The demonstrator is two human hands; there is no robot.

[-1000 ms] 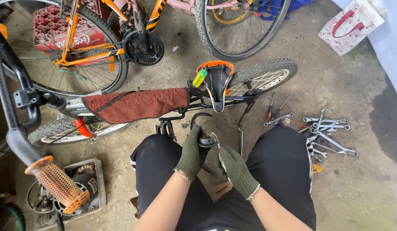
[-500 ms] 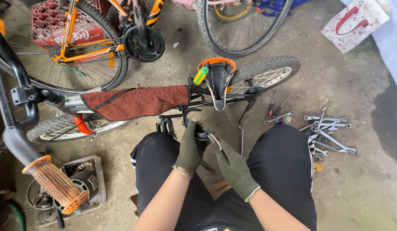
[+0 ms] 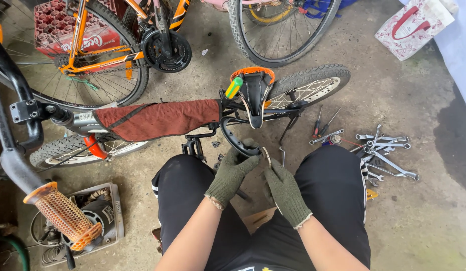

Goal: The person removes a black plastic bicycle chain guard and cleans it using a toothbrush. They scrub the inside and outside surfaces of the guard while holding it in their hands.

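A small bicycle lies across the floor in front of my knees, with a dark red cloth [image 3: 157,119] draped over its frame and an orange-and-black saddle [image 3: 253,90]. My left hand [image 3: 232,173], in a green knit glove, is closed on a black curved guard [image 3: 232,136] beside the crank and black pedal [image 3: 193,146]. My right hand [image 3: 285,190], gloved the same, pinches a small metal tool [image 3: 266,156] right next to the left fingers. The fastener under the tool is hidden.
Several wrenches [image 3: 386,150] and two screwdrivers [image 3: 323,123] lie on the concrete at right. An orange bicycle [image 3: 117,45] and a red crate [image 3: 52,25] stand behind. A handlebar with an orange grip [image 3: 67,218] overhangs a grey tray of parts [image 3: 115,216] at left. A patterned bag [image 3: 413,22] sits at the far right.
My left hand has crept up a little onto the black guard. My right hand's fingers, spread half a second ago, have closed in beside it with the small tool.
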